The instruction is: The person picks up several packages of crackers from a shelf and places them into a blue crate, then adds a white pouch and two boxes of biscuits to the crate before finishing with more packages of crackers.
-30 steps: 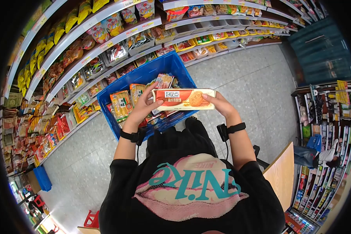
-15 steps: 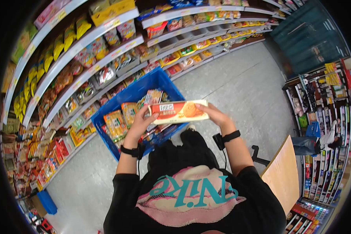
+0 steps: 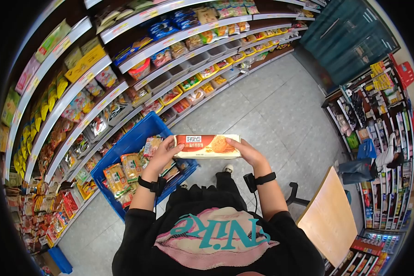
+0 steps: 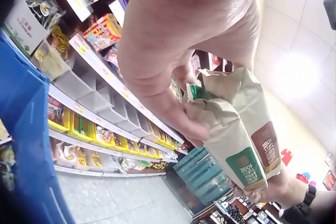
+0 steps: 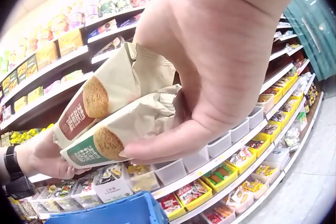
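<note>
Two cream biscuit packs lie together between my hands, one with a green label (image 4: 239, 150) and one with a brown-red label (image 4: 261, 124). From the head view only the upper red-and-cream pack (image 3: 207, 146) shows, its printed biscuit on the right half. My left hand (image 3: 163, 154) grips their left end, thumb on the front face. At the opposite end, my right hand (image 3: 250, 154) holds them between thumb and fingers. The packs are up in front of my body, just right of a blue crate (image 3: 145, 126).
Snack bags, several in orange-yellow wrappers (image 3: 117, 179), fill the crate on the floor. Curved shelves (image 3: 184, 34) of snacks run along the left and back. A wooden tabletop (image 3: 329, 216) is at the right, with another person (image 3: 356, 170) beyond it.
The head view has swung round, bringing more of the back shelves into sight. The packs, earlier over the crate, now appear at its right side. Both hands keep their hold.
</note>
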